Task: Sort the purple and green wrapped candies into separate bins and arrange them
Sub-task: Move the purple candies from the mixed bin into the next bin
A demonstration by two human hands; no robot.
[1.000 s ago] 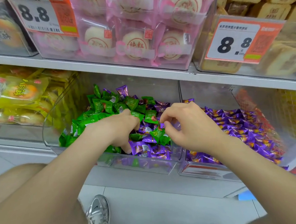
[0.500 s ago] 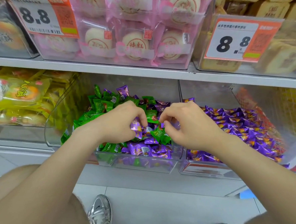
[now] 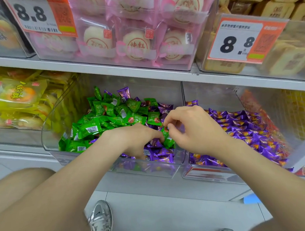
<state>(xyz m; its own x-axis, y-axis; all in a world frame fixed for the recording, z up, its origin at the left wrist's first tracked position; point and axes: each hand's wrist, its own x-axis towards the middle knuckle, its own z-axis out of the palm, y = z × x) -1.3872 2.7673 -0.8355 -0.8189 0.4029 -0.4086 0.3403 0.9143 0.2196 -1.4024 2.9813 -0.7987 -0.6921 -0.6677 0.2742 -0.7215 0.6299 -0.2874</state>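
A clear left bin holds a heap of green wrapped candies, with purple wrapped candies mixed in at its front right and back. The clear right bin holds only purple candies. My left hand is sunk into the left bin's front right corner, its fingers curled into the purple candies there. My right hand hovers over the divide between the bins. Its thumb and forefinger pinch the top of a green candy, and a bit of purple shows under its curled fingers.
A shelf edge runs right above the bins, carrying pink-wrapped buns, tan cakes and two 8.8 price tags. Yellow packets fill the bin to the left. My knee and a silver shoe are below.
My left hand, which had lifted a purple candy, has dropped back down into the pile at the bin's front. My right hand stayed nearly in place, now pinching a green candy.
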